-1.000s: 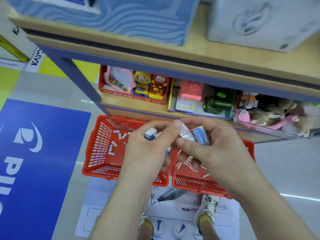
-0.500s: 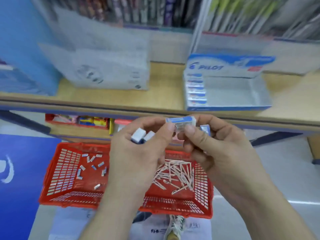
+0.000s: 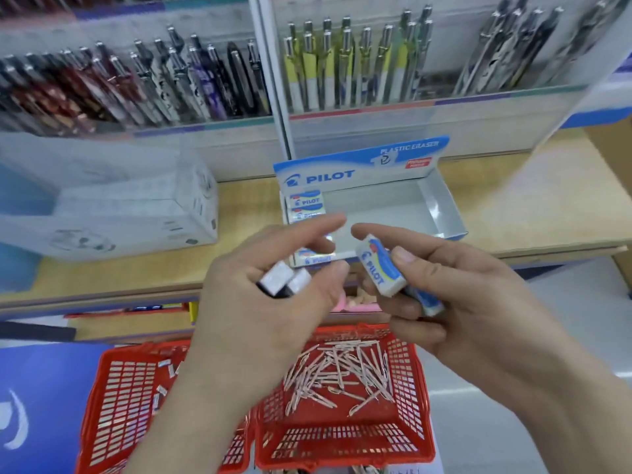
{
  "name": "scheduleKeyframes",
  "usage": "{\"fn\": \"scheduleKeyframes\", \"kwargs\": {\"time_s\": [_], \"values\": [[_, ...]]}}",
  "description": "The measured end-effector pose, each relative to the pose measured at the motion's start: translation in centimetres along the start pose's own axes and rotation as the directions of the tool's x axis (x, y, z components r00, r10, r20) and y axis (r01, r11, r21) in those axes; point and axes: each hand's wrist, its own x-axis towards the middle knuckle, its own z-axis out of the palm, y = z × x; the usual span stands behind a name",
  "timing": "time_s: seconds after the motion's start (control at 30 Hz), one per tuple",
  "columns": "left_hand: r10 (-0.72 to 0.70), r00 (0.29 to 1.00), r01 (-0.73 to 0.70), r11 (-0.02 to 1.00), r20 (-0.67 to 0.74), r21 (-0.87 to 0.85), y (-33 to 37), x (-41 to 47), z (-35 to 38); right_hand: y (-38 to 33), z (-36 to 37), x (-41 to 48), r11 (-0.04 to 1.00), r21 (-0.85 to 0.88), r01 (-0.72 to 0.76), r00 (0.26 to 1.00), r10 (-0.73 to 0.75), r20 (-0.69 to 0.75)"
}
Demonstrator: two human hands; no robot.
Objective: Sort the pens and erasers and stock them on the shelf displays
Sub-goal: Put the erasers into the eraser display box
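My right hand [image 3: 472, 302] pinches a white and blue Pilot eraser [image 3: 379, 265] between thumb and index finger, with another eraser [image 3: 427, 302] tucked under its fingers. My left hand [image 3: 266, 302] grips two erasers [image 3: 285, 280] in its curled fingers, index finger stretched out. Both hands hover in front of the Pilot eraser display box [image 3: 441, 206] on the wooden shelf [image 3: 533, 217]. A row of erasers [image 3: 306, 206] lies along the box's left side. Below, one red basket [image 3: 410, 436] holds several pens [image 3: 338, 374] and another red basket [image 3: 116, 405] holds loose erasers [image 3: 159, 395].
Pen displays [image 3: 191, 80] stand in racks behind the shelf. A white carton [image 3: 113, 213] sits on the shelf to the left. A lower shelf with toys [image 3: 355, 301] shows under the hands. A blue floor mat [image 3: 34, 405] lies at the left.
The view has tilted up from the lower shelf to the pen racks. Both hands have risen towards the eraser box, and the eraser held between them is now in the right hand alone.
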Motion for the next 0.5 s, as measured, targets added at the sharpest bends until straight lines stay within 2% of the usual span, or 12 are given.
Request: {"fn": "scheduleKeyframes", "kwargs": {"time_s": [0.17, 0.27, 0.37, 0.5], "values": [[-0.041, 0.956, 0.041, 0.999, 0.290, 0.006, -0.4, 2.4, -0.9, -1.1, -1.1, 1.7, 0.993, -0.111, -0.040, 0.974, 0.063, 0.218], [-0.019, 0.943, 0.024, 1.000, 0.333, -0.011, -0.6, 3.1, -1.4, -1.5, -1.2, 2.2, 0.994, -0.088, -0.068, 0.965, 0.088, 0.246], [-0.032, 0.974, 0.039, 0.999, 0.225, -0.027, -0.9, 3.7, -1.5, -1.8, -1.0, 2.6, 0.989, -0.148, -0.032, 0.995, 0.045, 0.090], [0.020, 0.993, -0.029, 0.997, 0.116, 0.073, -1.8, 4.2, -1.5, -2.7, -0.4, 3.3, 0.884, -0.462, 0.068, 0.988, -0.123, -0.091]]}}
